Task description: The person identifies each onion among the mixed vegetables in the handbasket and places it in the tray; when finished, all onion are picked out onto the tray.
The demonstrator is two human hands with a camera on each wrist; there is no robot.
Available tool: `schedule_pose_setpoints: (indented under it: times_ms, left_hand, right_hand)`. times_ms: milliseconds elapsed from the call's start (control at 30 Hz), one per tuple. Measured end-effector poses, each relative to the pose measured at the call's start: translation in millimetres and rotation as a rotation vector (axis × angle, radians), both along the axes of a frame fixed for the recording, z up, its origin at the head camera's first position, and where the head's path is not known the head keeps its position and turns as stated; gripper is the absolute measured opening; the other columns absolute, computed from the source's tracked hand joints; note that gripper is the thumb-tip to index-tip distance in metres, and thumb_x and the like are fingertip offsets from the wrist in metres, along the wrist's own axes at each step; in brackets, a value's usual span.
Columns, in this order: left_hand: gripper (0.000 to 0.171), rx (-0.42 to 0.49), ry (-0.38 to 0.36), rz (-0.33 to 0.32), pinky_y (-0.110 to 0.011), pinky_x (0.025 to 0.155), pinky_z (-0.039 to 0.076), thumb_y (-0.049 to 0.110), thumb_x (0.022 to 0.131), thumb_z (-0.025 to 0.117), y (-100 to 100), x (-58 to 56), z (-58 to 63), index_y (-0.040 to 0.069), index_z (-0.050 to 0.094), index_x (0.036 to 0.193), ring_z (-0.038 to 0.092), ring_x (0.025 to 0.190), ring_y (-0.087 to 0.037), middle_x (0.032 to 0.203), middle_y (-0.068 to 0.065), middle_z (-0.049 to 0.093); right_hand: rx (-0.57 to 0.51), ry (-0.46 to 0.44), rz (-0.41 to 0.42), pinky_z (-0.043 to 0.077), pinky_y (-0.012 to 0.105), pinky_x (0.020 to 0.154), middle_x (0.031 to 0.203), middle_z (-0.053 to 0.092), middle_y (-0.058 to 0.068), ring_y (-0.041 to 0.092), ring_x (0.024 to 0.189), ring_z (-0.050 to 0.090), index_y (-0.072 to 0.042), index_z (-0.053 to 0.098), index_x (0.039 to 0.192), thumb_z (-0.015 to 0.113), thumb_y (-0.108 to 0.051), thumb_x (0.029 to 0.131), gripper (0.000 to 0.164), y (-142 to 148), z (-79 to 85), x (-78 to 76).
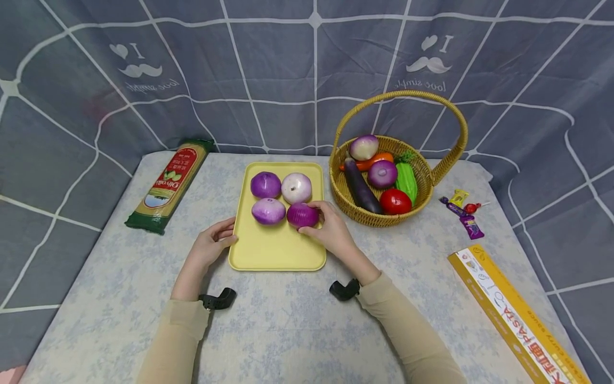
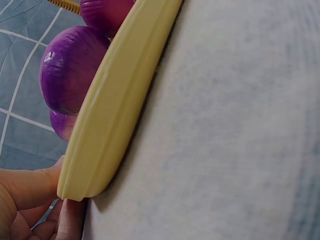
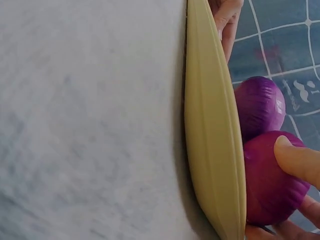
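Observation:
A yellow tray (image 1: 278, 255) lies on the table with several onions grouped in its far half. My left hand (image 1: 214, 244) holds the tray's left edge, thumb at the rim and fingers along the underside in the left wrist view. With thumb and fingers, my right hand (image 1: 331, 230) grips a red-purple onion (image 1: 301, 216) at the group's near right; the right wrist view shows the thumb (image 3: 296, 159) pressed on its skin. Around it sit a dark purple onion (image 1: 266, 185), a white onion (image 1: 296, 188) and a streaked purple-white onion (image 1: 268, 212).
Right of the tray stands a wicker basket (image 1: 357, 215) with a tall handle, holding an eggplant (image 1: 360, 186), a tomato (image 1: 395, 201), onions and other vegetables. Wrapped candies (image 1: 471, 226) and a pasta box (image 1: 513, 314) lie farther right. A pasta bag (image 1: 169, 184) rests at the left.

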State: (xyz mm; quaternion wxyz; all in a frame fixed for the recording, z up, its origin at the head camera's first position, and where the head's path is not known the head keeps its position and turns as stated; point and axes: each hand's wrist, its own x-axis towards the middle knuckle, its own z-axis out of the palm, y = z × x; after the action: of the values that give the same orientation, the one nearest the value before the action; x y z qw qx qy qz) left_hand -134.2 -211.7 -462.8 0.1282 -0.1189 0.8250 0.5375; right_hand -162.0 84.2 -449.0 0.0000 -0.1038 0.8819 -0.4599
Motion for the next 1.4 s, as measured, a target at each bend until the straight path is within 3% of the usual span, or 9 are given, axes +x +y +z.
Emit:
schedule_pose_setpoints:
  times_ms: [600, 800, 1033, 1400]
  left_hand:
    - [0.056, -0.016, -0.008, 0.019, -0.007, 0.08, 0.045, 0.011, 0.097, 0.063, 1.5, -2.6, -2.6, 0.012, 0.044, 0.15, 0.055, 0.123, -0.024, 0.14, -0.016, 0.055]
    - [0.057, -0.011, -0.004, 0.008, -0.006, 0.081, 0.045, 0.012, 0.096, 0.063, 0.9, -1.0, -1.6, 0.011, 0.043, 0.15, 0.055, 0.123, -0.023, 0.14, -0.017, 0.055]
    - [0.057, -0.007, 0.001, -0.003, -0.006, 0.082, 0.044, 0.013, 0.097, 0.062, 0.9, -0.4, 0.9, 0.011, 0.043, 0.15, 0.054, 0.126, -0.026, 0.141, -0.018, 0.054]
    - [0.057, -0.01, 0.008, -0.014, -0.006, 0.083, 0.044, 0.014, 0.097, 0.064, -1.2, 0.3, -0.4, 0.011, 0.043, 0.15, 0.056, 0.118, -0.015, 0.14, -0.017, 0.055]
  right_hand:
    - [-0.057, -0.04, -0.004, 0.05, 0.039, 0.101, 0.131, 0.054, 0.017, 0.031, 0.12, 0.057, 0.0, 0.051, 0.132, 0.085, -0.014, 0.077, 0.066, -6.0, -2.9, -4.8]
    - [-0.131, -0.082, 0.023, 0.044, 0.034, 0.109, 0.137, 0.049, 0.02, 0.033, 0.131, 0.052, 0.004, 0.047, 0.136, 0.086, -0.009, 0.075, 0.073, -5.5, -3.9, -5.0]
    - [-0.117, -0.112, 0.053, 0.043, 0.034, 0.11, 0.138, 0.049, 0.02, 0.032, 0.132, 0.051, 0.002, 0.047, 0.139, 0.086, -0.011, 0.076, 0.075, -3.8, -2.6, -3.0]
    - [-0.139, -0.112, 0.033, 0.043, 0.037, 0.111, 0.14, 0.049, 0.02, 0.033, 0.131, 0.051, 0.002, 0.046, 0.139, 0.084, -0.011, 0.077, 0.074, 2.5, 4.1, 3.5]
